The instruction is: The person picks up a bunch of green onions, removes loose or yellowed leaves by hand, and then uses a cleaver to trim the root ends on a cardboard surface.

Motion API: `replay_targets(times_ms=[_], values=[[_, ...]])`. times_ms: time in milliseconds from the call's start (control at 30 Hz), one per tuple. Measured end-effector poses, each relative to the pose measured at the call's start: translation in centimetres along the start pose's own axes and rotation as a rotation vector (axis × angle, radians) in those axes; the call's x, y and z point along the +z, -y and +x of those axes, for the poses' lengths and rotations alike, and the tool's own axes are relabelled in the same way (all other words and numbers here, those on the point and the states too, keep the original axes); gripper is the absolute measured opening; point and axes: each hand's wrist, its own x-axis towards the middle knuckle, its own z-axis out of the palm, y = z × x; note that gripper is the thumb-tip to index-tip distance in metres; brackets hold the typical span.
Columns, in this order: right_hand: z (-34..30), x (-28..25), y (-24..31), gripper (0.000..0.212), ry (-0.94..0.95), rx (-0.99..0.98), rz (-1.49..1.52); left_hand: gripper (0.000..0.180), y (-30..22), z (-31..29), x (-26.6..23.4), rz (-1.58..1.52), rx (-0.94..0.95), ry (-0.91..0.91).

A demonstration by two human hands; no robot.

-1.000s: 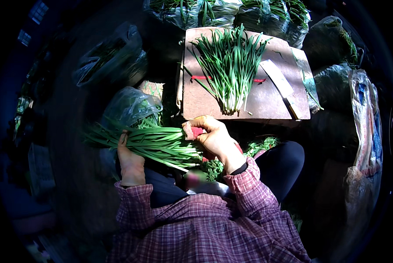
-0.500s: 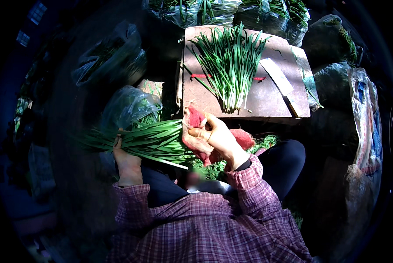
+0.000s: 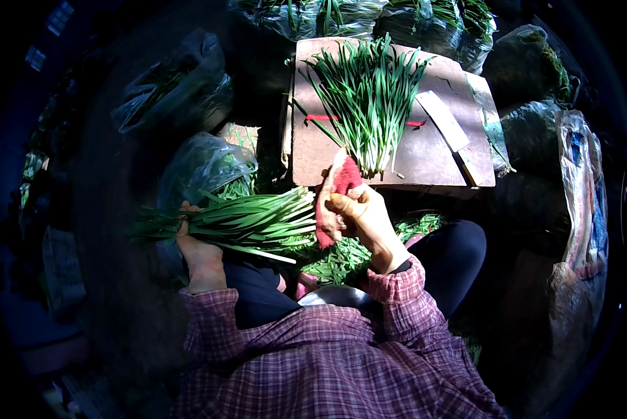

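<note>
My left hand (image 3: pixel 201 258) is closed round the leafy end of a bunch of garlic chives (image 3: pixel 257 222), held nearly level over my left knee. The bunch's pale stem ends point right. My right hand (image 3: pixel 370 222) pinches a worn red and tan cloth (image 3: pixel 346 180) just beside those stem ends; whether they touch is hard to tell. Beyond it, a second pile of chives (image 3: pixel 369 105) lies on a board (image 3: pixel 313 157), across a red tie strip (image 3: pixel 417 123) that shows on both sides.
A cleaver (image 3: pixel 442 122) rests on the board's right part, handle toward me. Loose green trimmings (image 3: pixel 341 262) lie between my knees near a metal bowl rim (image 3: pixel 336 295). Plastic bags of greens stand left (image 3: pixel 212 164) and behind (image 3: pixel 425 24). A woven sack (image 3: pixel 580 188) is at right.
My right hand has moved the cloth right and slightly up, off the stem ends it covered. The cloth now hangs more bunched in my fingers. My left hand stays nearly in place.
</note>
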Motion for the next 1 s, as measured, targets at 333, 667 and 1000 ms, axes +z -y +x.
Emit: replay_targets(times_ms=[333,667,1000], values=[[0.2,-0.1,0.5,0.042,0.157,-0.026,0.465,0.020,1.2,-0.3,1.6,-0.052,-0.003,-0.056],[1.1,2.6,-0.9,0.024,-0.088,0.072,0.364,0.020,1.7,2.4,-2.0,-0.047,-0.163,0.178],[-1.6,3.8,1.9,0.041,0.131,0.073,-0.003,0.032,2.5,2.1,-0.3,-0.204,-0.184,0.575]])
